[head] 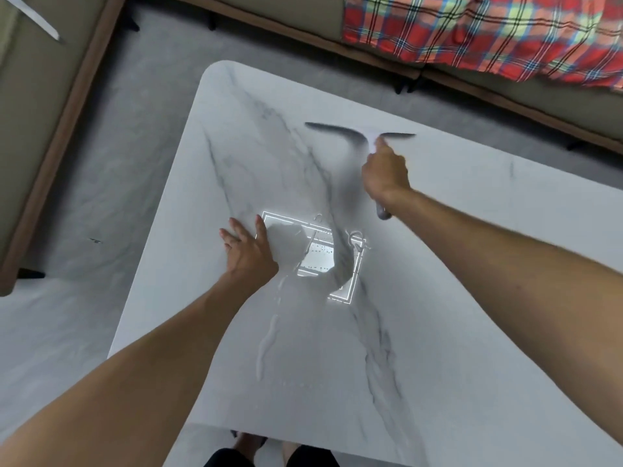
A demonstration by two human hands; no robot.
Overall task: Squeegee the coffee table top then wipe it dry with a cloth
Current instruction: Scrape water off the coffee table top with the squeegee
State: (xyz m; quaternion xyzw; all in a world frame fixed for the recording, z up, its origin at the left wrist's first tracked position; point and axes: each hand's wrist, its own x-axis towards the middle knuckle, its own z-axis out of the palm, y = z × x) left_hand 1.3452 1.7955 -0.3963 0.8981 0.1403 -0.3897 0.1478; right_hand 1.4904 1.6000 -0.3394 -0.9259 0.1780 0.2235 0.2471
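The white marble-patterned coffee table (472,298) fills the middle of the head view. My right hand (384,173) grips the pale handle of a squeegee (397,135), whose dark blade lies across the far part of the top and looks blurred. My left hand (247,251) rests flat on the table with fingers spread, left of a bright ceiling-light reflection. A thin wet streak (269,335) of water runs toward the near edge. No cloth is in view.
A sofa (40,112) with a wooden base stands at the left. Another sofa along the back carries a red plaid blanket (488,32). Grey floor (135,146) surrounds the table. My feet (249,443) show below the near edge.
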